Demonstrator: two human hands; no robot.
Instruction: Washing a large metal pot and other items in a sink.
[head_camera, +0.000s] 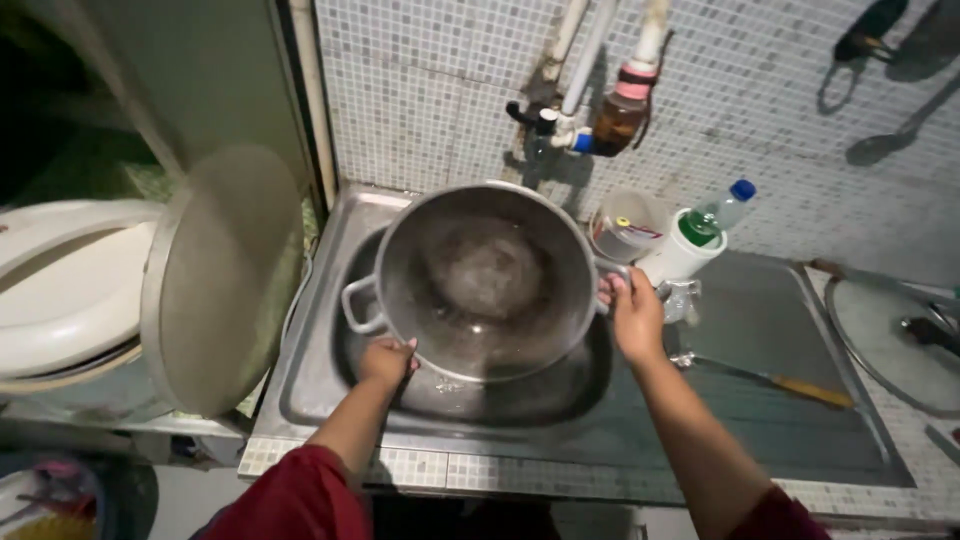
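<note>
A steel sink counter (760, 440) carries a knife (775, 381) and white bottle (683, 250).

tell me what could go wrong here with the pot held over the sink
The pot is tilted with water inside, held only at its rim by the left hand and right hand; wet metal could slip and drop into the sink. Swinging it right might knock over the bottles beside the basin.

Pot (485, 280) in sink (320, 385); knife (775, 380) right

One pot (487, 280), two hands (386, 360) (636, 318), two bottles (722, 212) (683, 250), one knife (770, 380), possibly two lids (220, 280) (885, 340).
</note>
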